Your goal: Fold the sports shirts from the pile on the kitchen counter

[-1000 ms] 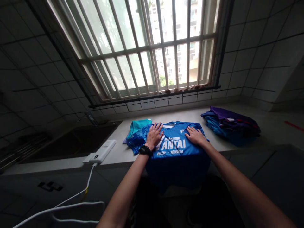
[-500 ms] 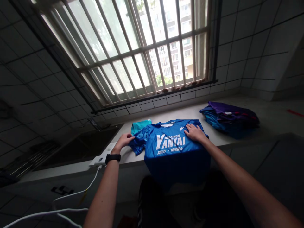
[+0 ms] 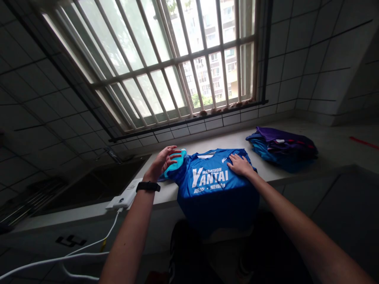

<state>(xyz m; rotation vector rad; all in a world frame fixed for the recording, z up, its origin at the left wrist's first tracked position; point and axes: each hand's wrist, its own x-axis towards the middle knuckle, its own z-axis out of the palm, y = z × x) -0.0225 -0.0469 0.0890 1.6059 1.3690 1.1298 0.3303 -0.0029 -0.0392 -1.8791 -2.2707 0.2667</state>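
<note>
A blue T-shirt with white "Marathon Yantai" lettering lies spread on the counter, its lower part hanging over the front edge. My right hand rests flat on its upper right, by the small white logo, fingers spread. Raised above the shirt's left sleeve, my left hand has its fingers apart and nothing in them. Behind that hand lies a teal folded garment, partly hidden by the fingers and the sleeve. A black band circles my left wrist.
Folded purple and blue clothes are piled on the counter to the right. At left, a white power strip with a white cable lies beside the dark sink. A barred window is behind.
My left hand has let go of the left sleeve and lifted up and to the right, its fingers opening. The sleeve now sits closer to the shirt. My right hand stays in place.
</note>
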